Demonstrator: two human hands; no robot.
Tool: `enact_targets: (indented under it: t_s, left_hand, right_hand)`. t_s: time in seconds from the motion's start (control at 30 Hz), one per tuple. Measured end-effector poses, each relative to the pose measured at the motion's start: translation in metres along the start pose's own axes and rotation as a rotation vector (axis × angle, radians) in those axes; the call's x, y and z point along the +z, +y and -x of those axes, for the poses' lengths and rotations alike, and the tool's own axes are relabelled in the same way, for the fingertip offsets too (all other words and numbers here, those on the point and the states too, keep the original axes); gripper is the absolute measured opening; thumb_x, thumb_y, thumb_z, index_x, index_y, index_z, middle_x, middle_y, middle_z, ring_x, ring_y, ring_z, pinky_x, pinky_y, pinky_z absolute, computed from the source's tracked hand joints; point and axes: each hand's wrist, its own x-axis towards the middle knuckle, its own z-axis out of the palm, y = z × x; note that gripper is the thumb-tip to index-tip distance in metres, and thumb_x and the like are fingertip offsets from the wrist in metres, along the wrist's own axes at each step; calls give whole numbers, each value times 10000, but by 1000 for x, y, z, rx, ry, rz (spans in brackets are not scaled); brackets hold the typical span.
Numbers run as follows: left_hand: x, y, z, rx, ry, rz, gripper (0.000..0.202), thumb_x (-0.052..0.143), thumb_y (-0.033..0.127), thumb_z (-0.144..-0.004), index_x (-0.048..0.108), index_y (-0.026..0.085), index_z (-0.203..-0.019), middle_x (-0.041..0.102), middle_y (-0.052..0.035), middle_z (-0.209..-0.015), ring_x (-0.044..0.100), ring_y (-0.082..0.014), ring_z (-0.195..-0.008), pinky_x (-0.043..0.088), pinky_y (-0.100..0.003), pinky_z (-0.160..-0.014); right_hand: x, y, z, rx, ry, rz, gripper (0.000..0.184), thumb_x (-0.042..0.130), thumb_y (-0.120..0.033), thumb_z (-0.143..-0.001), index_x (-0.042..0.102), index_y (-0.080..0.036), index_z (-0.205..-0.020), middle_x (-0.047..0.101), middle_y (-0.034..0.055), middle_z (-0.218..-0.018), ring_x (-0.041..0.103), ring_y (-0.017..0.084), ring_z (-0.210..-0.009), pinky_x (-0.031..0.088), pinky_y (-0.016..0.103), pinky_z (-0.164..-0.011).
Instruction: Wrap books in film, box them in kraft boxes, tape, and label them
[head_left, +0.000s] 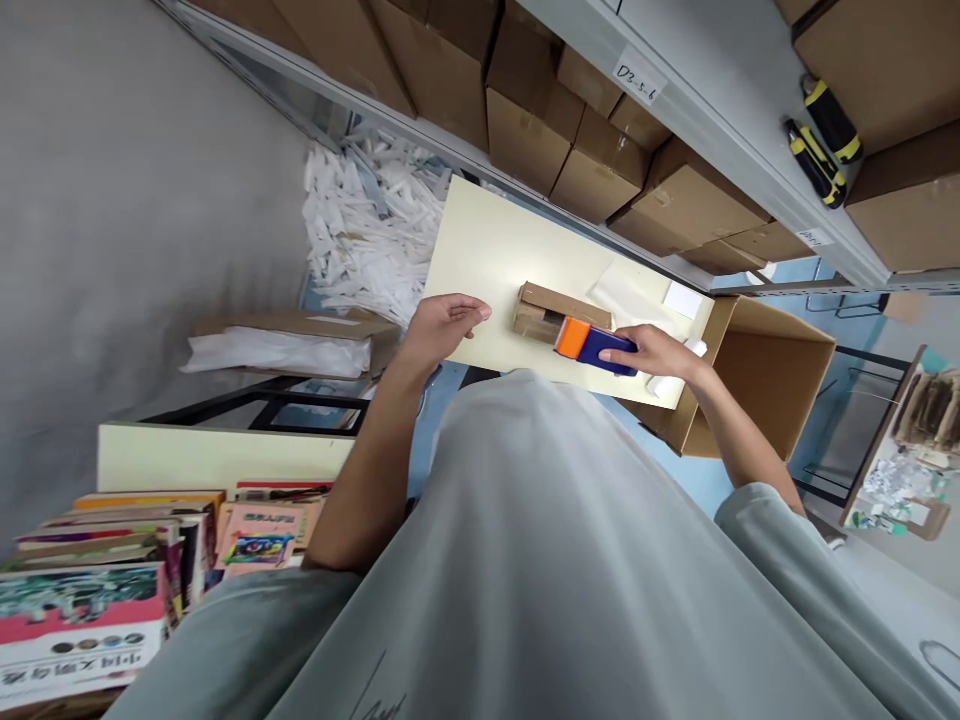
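Note:
My right hand (654,352) grips one end of a small dark blue box with an orange end (583,341), its thumb on the near side. The box is held at the near side of a long, narrow cardboard carton (559,303) that lies on a pale yellow tabletop (484,250). Some of the carton's near side is hidden behind the box. To the left of the carton, my left hand (448,325) hovers over the table edge, its fingers loosely bent and holding nothing. White paper sheets (637,298) lie beyond the carton.
An open cardboard box (757,380) adjoins the table's right end. Shredded white paper (367,225) is heaped at the left. Shelves with several brown boxes (529,135) run behind; two yellow-black utility knives (821,145) lie on one. Books (97,600) stand at the lower left.

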Motion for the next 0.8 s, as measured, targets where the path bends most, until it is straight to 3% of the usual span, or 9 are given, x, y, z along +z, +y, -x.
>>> enact_targets:
  t_s: [0.13,0.33,0.67,0.8]
  left_hand:
    - [4,1,-22,-17,26,35,148,854,275,-798,824,155,-879,855,-109,-1019,725,-189,-855,587,-262,-680]
    - [5,-11,-42,-50,26,36,113,834,238,-765,835,157,-844,854,-108,-951,722,-196,-823,589,-270,-661]
    - [8,-35,-63,-75,42,9,159,901,277,-745,807,162,-801,829,-86,-905,702,-176,-789,587,-284,-692]
    - [22,-51,-82,-115,35,14,200,934,273,-734,775,157,-772,807,-72,-864,663,-159,-771,547,-284,-690]
  right_hand:
    - [-11,5,-30,10,-15,-53,711,714,-894,-899,728,-184,-940,786,62,-816,689,204,-716,475,308,-684]
    - [-2,21,-64,12,-58,-84,774,710,-946,-833,727,-176,-903,764,59,-806,678,205,-734,507,306,-692]
    - [6,28,-80,-17,-35,-27,813,629,-989,-832,692,-181,-879,667,24,-765,586,175,-704,450,307,-693]
    - [9,28,-82,2,-22,-10,793,635,-978,-850,679,-187,-876,638,15,-747,556,166,-693,421,304,-686]
